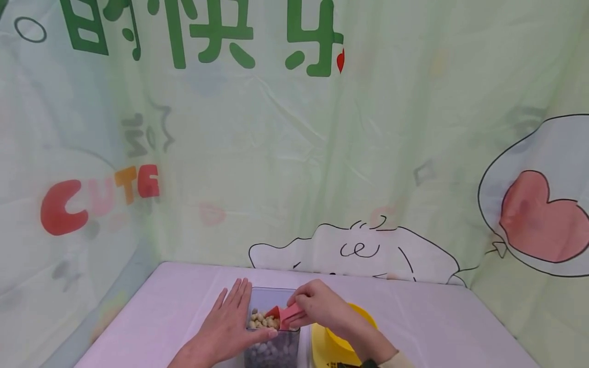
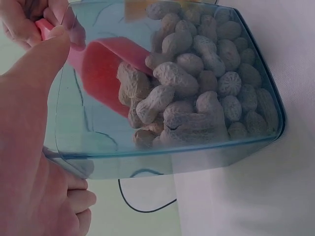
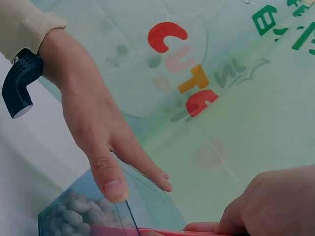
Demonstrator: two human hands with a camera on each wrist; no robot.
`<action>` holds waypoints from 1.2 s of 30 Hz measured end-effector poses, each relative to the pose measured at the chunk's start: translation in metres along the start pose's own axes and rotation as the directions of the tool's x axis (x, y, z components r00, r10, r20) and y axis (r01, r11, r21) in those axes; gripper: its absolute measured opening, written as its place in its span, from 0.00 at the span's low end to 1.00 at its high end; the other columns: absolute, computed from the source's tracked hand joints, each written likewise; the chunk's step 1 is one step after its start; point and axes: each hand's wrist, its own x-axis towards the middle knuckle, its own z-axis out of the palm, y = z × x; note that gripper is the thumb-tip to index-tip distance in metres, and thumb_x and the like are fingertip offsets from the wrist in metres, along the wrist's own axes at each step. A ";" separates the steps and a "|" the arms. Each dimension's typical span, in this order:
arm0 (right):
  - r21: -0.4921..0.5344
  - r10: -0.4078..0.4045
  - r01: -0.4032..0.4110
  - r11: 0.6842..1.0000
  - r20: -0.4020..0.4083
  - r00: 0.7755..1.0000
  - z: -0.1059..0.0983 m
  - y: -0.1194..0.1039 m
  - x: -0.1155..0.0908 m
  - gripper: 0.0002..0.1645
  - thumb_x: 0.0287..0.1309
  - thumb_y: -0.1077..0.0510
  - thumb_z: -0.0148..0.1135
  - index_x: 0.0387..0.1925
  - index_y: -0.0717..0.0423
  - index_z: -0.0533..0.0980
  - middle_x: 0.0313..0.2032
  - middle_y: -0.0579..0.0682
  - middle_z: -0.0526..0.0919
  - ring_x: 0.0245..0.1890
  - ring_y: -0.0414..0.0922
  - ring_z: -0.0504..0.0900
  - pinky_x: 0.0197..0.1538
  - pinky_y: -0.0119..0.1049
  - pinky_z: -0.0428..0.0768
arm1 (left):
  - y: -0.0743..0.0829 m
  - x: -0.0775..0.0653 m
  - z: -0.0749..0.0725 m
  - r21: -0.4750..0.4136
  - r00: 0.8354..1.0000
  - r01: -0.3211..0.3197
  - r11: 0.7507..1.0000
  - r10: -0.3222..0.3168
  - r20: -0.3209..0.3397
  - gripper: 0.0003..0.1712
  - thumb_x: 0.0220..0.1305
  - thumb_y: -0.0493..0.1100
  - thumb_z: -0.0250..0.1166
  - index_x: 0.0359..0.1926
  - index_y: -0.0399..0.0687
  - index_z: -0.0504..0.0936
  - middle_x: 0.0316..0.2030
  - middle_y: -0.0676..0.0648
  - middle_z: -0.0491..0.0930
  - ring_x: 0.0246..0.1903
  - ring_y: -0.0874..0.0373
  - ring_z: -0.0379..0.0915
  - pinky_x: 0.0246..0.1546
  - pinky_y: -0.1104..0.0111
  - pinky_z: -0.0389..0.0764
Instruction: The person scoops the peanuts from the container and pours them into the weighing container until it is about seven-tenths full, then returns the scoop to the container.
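Note:
A clear bluish plastic container [image 1: 271, 295] with peanuts [image 2: 174, 78] in its lower part stands on the table. My left hand [image 1: 225, 325] lies along its left side with straight fingers, the thumb stretched across the near rim. From the right, my right hand [image 1: 319, 305] reaches over the container and pinches the handle of a pink scoop [image 2: 101, 73]. The scoop's mouth is down inside, among the peanuts, and several peanuts lie at its opening. In the right wrist view, the left thumb and forefinger spread over the container's corner.
Right of the container a yellow bowl [image 1: 363, 313] sits on a flat yellow base [image 1: 320, 347], partly hidden by my right forearm. A pale tablecloth [image 1: 428, 317] covers the table. Printed curtains [image 1: 391, 128] close off the back and sides.

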 end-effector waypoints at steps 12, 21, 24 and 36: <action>0.046 -0.021 0.021 0.999 -0.009 1.000 0.003 0.005 0.001 0.17 0.72 0.66 0.45 0.44 0.71 0.80 0.34 0.58 0.87 0.32 0.49 0.90 0.39 0.39 0.88 | 0.000 0.000 0.000 -0.005 1.000 0.012 1.000 -0.012 0.007 0.74 0.46 0.88 0.52 0.77 0.36 0.51 0.78 0.39 0.49 0.78 0.44 0.42 0.75 0.41 0.46; 0.062 -0.033 0.033 0.998 -0.005 0.999 0.009 0.005 0.003 0.16 0.73 0.65 0.46 0.42 0.69 0.80 0.32 0.58 0.87 0.33 0.50 0.90 0.39 0.40 0.88 | 0.000 0.000 0.000 -0.018 1.000 0.006 1.000 -0.006 0.003 0.74 0.46 0.88 0.52 0.77 0.36 0.51 0.78 0.39 0.49 0.78 0.44 0.41 0.75 0.41 0.46; 0.072 -0.030 0.032 0.997 -0.031 0.999 0.007 0.006 0.003 0.17 0.72 0.65 0.46 0.42 0.70 0.80 0.32 0.58 0.87 0.33 0.51 0.90 0.40 0.41 0.88 | 0.000 0.000 0.000 -0.015 1.000 0.003 1.000 -0.003 0.002 0.74 0.46 0.87 0.52 0.77 0.36 0.51 0.78 0.39 0.49 0.78 0.44 0.41 0.75 0.41 0.46; 0.174 0.018 -0.018 0.985 -0.002 1.000 -0.004 0.012 -0.002 0.18 0.74 0.63 0.45 0.49 0.70 0.79 0.36 0.58 0.88 0.37 0.53 0.90 0.42 0.41 0.87 | 0.000 0.000 -0.001 0.003 1.000 0.003 1.000 -0.003 -0.004 0.74 0.45 0.87 0.53 0.76 0.35 0.51 0.77 0.38 0.50 0.78 0.43 0.43 0.75 0.41 0.47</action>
